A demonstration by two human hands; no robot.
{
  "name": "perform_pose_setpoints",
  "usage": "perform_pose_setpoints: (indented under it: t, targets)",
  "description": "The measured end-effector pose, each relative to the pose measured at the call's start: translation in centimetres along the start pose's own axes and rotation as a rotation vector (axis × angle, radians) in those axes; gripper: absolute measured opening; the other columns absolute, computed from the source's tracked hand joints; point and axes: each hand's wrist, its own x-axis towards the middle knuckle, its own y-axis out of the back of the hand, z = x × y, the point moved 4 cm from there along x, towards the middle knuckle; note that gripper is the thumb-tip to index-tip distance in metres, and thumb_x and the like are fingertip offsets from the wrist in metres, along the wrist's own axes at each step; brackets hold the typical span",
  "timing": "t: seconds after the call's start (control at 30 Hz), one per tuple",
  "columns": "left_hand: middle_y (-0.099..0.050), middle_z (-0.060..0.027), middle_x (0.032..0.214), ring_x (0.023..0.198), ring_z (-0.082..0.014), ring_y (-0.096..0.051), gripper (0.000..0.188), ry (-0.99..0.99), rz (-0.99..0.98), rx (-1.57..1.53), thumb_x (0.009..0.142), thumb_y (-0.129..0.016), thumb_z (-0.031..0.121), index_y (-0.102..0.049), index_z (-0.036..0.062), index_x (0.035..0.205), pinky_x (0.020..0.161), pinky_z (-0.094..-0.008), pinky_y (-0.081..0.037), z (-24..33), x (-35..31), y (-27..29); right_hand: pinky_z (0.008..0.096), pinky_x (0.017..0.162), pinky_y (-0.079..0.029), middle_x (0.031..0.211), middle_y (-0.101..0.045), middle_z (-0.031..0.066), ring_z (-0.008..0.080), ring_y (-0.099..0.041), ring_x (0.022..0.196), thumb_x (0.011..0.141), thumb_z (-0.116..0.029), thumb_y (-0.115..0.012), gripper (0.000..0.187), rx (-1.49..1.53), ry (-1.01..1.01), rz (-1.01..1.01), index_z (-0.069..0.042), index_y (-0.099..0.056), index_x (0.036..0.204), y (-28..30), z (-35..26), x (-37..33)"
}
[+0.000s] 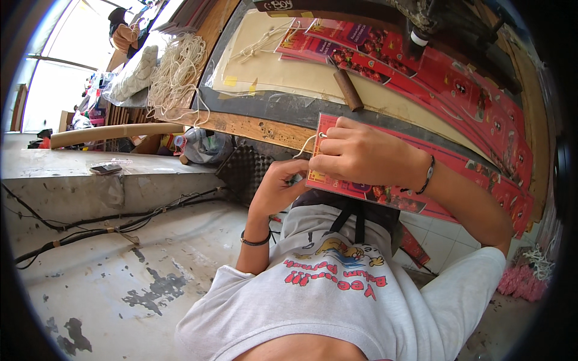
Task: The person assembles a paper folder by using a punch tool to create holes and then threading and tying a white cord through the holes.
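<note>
A long red printed plastic banner lies across my lap, its left end raised at the table's near edge. My right hand is closed on that end, fingertips pinching beside a hole near the corner. A white cord passes through the hole and loops down to the left. My left hand has its fingers curled together on the cord, just left of the banner's end; its fingertips are partly hidden. On the table beyond lies a tool with a brown wooden handle and a thin dark tip.
Overlapping red banners cover the table's right side on cream sheets. A dark machine stands at the back. White cord hanks hang at the left. A phone rests on a ledge above black cables. Another person is far left.
</note>
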Motion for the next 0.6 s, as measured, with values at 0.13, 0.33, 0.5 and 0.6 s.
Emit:
perform_pose_setpoints:
  t: [0.13, 0.33, 0.5, 0.6]
  targets:
    - [-0.071, -0.0076, 0.091, 0.080, -0.0080, -0.060, 0.024, 0.090, 0.122, -0.177, 0.086, -0.063, -0.009, -0.069, -0.0059, 0.109, 0.071, -0.0256, -0.051, -0.2, -0.2, -0.1, 0.0318, 0.078, -0.046, 0.076, -0.053, 0.0021, 0.0177, -0.056, 0.075, 0.082, -0.014, -0.067, 0.014, 0.025, -0.005, 0.001, -0.009, -0.066, 0.095, 0.0, 0.0, 0.1]
    - [-0.069, -0.0026, 0.089, 0.081, -0.0043, -0.058, 0.021, 0.098, 0.125, -0.151, 0.088, -0.059, -0.010, -0.069, -0.0062, 0.105, 0.070, -0.0215, -0.048, -0.1, -0.2, -0.1, 0.0319, 0.076, -0.048, 0.076, -0.053, 0.0023, 0.0183, -0.056, 0.075, 0.081, -0.013, -0.067, 0.016, 0.003, 0.017, -0.008, -0.009, -0.067, 0.096, 0.2, 0.0, 0.0]
    - [-0.065, -0.0003, 0.085, 0.075, -0.0019, -0.054, 0.018, 0.023, 0.171, -0.255, 0.088, -0.056, -0.011, -0.068, -0.0060, 0.100, 0.063, -0.0191, -0.044, -0.8, -0.1, -0.5, 0.0321, 0.076, -0.048, 0.078, -0.055, 0.0017, 0.0186, -0.058, 0.076, 0.078, -0.014, -0.071, 0.021, -0.007, 0.016, 0.019, -0.010, -0.067, 0.098, 0.1, -0.1, 0.0]
    - [-0.065, -0.0010, 0.086, 0.076, -0.0024, -0.055, 0.018, 0.018, 0.164, -0.352, 0.089, -0.054, -0.010, -0.066, -0.0058, 0.102, 0.064, -0.0198, -0.045, -1.6, -0.6, -0.5, 0.0323, 0.077, -0.048, 0.079, -0.056, 0.0013, 0.0186, -0.059, 0.079, 0.078, -0.014, -0.072, 0.023, 0.026, -0.007, 0.043, -0.011, -0.066, 0.100, 0.0, -0.1, 0.1]
